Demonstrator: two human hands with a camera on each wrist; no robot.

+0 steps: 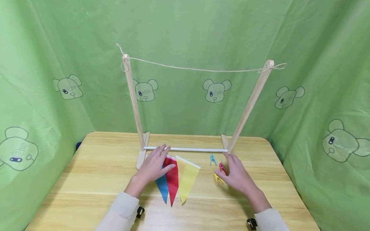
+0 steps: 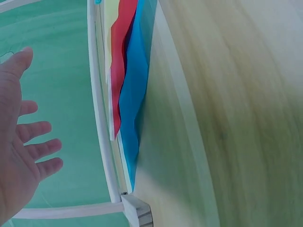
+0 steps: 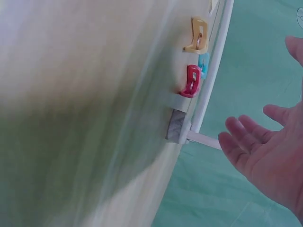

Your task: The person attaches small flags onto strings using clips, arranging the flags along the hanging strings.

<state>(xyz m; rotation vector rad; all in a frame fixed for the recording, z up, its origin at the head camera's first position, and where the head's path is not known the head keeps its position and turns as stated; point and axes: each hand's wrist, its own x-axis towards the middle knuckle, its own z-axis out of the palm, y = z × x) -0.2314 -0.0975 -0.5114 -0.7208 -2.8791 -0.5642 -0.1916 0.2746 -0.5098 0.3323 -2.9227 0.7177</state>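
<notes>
On the desk (image 1: pixel 86 179), in front of the stand, 3 triangular flags lie L to R: blue flag (image 1: pixel 162 189), red flag (image 1: pixel 172 176), yellow flag (image 1: pixel 188 179); tips toward me, sides partly overlapping. My L hand (image 1: pixel 154 164) is above the blue & red flags, fingers extended, released; L wrist view shows it clear of the fabric. R of the flags are 3 clips: lt. blue clip (image 1: pixel 212 159) nr. the white crossbar (image 1: pixel 199 149), red clip (image 1: pixel 221 167) & yellow clip (image 1: pixel 218 179) just beside my R hand (image 1: pixel 236 175). R hand is also released, fingers loosely bent, gripping nothing. Stand: L post (image 1: pixel 133 99) & R post (image 1: pixel 251 101), both wood, joined at base by the crossbar, at top by tied string (image 1: pixel 188 68), sagging slightly. Bkgd.: green curtain (image 1: pixel 179 38) w/ bear prints.
</notes>
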